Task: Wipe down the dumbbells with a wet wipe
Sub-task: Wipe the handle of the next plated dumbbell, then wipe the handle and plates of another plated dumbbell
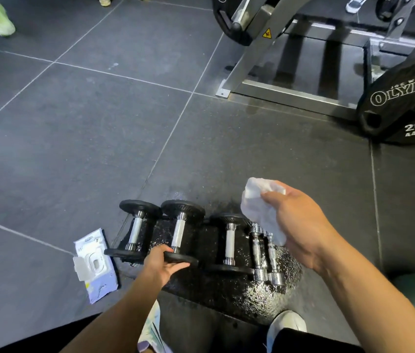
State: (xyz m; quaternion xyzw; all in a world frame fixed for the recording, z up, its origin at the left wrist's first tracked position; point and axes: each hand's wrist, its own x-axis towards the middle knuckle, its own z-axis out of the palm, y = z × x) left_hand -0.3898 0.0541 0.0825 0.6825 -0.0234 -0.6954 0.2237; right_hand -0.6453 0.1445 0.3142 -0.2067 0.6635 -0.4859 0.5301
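Grips the near plate of the middle black dumbbell (pixel 178 233) with the left hand (pixel 162 263); clutches a crumpled wet wipe (pixel 260 207) in the right hand (pixel 300 225), raised right of that dumbbell. Just left of it another black dumbbell (pixel 135 230), then an open wipes pack (pixel 97 266); right of it a third black dumbbell (pixel 230 243), then two chrome dumbbells (pixel 265 253)

Three black dumbbells (pixel 178 233), two chrome dumbbells (pixel 257 250), one white wipe (pixel 257 207), one wipes pack (pixel 95 263), two weight plates (pixel 400 115)

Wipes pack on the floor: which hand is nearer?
Left. The left hand grips a dumbbell just right of the wipes pack; the right hand holds a wipe above the row's far end.
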